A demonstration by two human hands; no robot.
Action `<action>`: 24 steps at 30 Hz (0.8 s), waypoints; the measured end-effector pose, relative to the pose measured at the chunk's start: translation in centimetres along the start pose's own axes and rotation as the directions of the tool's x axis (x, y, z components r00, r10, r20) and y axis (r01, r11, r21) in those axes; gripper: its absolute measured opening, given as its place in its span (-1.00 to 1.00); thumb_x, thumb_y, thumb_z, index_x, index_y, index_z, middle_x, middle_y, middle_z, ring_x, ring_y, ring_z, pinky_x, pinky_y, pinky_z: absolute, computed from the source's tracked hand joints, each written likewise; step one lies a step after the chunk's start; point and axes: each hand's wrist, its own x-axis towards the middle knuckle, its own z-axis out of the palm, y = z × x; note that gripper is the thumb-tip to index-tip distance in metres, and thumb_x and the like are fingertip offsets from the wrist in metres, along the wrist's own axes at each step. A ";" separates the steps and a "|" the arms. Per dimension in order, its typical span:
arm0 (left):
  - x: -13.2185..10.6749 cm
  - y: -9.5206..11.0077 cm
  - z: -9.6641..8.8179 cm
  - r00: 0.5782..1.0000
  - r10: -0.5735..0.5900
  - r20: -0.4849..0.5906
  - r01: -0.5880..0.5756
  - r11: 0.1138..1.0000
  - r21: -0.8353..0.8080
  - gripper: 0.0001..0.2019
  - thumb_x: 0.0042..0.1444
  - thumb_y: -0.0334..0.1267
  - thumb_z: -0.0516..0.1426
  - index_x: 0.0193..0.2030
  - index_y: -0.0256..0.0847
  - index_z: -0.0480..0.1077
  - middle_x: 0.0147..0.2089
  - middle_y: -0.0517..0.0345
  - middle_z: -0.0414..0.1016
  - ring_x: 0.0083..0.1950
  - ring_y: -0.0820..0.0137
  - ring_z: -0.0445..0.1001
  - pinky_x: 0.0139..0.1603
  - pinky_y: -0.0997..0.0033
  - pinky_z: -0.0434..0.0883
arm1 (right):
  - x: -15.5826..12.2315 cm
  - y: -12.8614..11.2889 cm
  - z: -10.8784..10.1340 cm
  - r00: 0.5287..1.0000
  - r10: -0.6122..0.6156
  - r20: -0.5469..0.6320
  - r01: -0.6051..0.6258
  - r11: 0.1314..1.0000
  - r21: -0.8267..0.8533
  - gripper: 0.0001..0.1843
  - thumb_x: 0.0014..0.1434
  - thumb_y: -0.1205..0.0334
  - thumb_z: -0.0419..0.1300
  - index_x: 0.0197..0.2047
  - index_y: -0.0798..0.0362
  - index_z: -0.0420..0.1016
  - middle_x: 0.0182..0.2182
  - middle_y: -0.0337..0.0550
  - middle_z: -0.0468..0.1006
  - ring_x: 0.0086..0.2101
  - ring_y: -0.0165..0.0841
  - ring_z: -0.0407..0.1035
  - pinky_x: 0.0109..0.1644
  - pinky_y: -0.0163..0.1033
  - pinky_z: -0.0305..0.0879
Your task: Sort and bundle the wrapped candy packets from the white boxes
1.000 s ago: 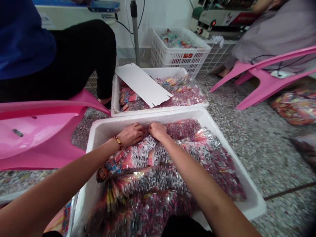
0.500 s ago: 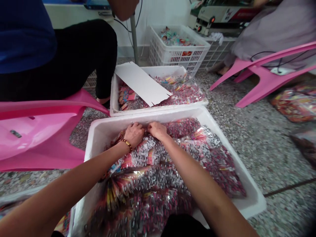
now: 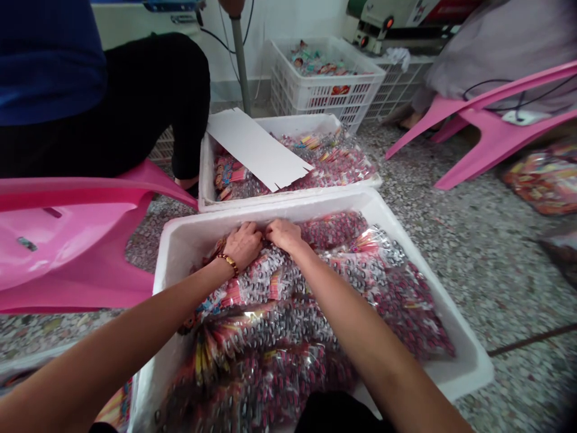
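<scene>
Left hand (image 3: 244, 245) shifted closer to right hand (image 3: 283, 234) than a second ago — both curled over packets (image 3: 293, 325) in a white box (image 3: 473, 367), near its far wall, grip hidden, cannot tell.

Soft, dim light is glinting off the plastic packets (image 3: 279, 328) and glossing the left pink chair (image 3: 90, 234), while the nearest packets are looking blurred and the lower-right corner is lying dark.

Left forearm (image 3: 148, 319) and right forearm (image 3: 345, 304) bare, reaching forward, converging; left hand (image 3: 244, 244) back up, fingers (image 3: 256, 233) curled down; right hand (image 3: 283, 233) just beside it, wrist (image 3: 297, 245) bent inward, fingers bent; fingertips hard to see from here
</scene>
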 end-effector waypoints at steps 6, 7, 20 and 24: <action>0.3 0.9 0.4 0.997 -0.080 -0.019 0.080 0.997 0.009 -0.71 0.30 -0.24 -0.01 -0.14 -0.25 0.53 -0.03 -0.14 0.43 0.10 0.07 0.32 -0.02 0.06 0.39 | -0.1 0.4 -0.1 1.000 -0.007 0.025 0.005 0.998 0.061 -0.72 0.11 0.15 0.16 -0.17 -0.25 0.66 -0.12 -0.26 0.65 -0.08 -0.24 0.51 -0.02 -0.19 0.37; 0.3 1.0 0.6 0.996 -0.083 -0.022 0.083 0.997 0.009 -0.71 0.30 -0.28 -0.03 -0.14 -0.25 0.53 -0.04 -0.14 0.44 0.10 0.07 0.32 -0.02 0.06 0.38 | -0.2 0.4 0.0 1.000 -0.010 0.014 0.009 0.998 0.063 -0.72 0.12 0.14 0.15 -0.16 -0.24 0.65 -0.12 -0.25 0.65 -0.08 -0.24 0.51 -0.02 -0.19 0.38; 0.2 -0.7 0.9 1.000 0.007 0.019 -0.006 0.999 -0.052 -0.72 0.25 -0.40 -0.06 -0.22 -0.31 0.49 -0.08 -0.16 0.42 0.08 0.10 0.30 0.03 0.11 0.40 | -0.4 0.8 0.3 1.000 -0.002 -0.003 0.002 0.993 0.121 -0.72 0.14 0.10 0.15 -0.14 -0.28 0.65 -0.11 -0.31 0.65 -0.08 -0.28 0.51 -0.02 -0.21 0.37; 0.3 -0.6 1.0 1.000 0.004 0.019 -0.003 0.998 -0.057 -0.71 0.27 -0.38 -0.07 -0.26 -0.30 0.48 -0.10 -0.17 0.42 0.08 0.08 0.29 0.02 0.10 0.40 | -0.2 0.5 0.7 1.000 0.008 -0.018 -0.007 0.998 0.070 -0.72 0.16 0.10 0.15 -0.12 -0.23 0.64 -0.12 -0.23 0.65 -0.09 -0.26 0.51 -0.02 -0.20 0.37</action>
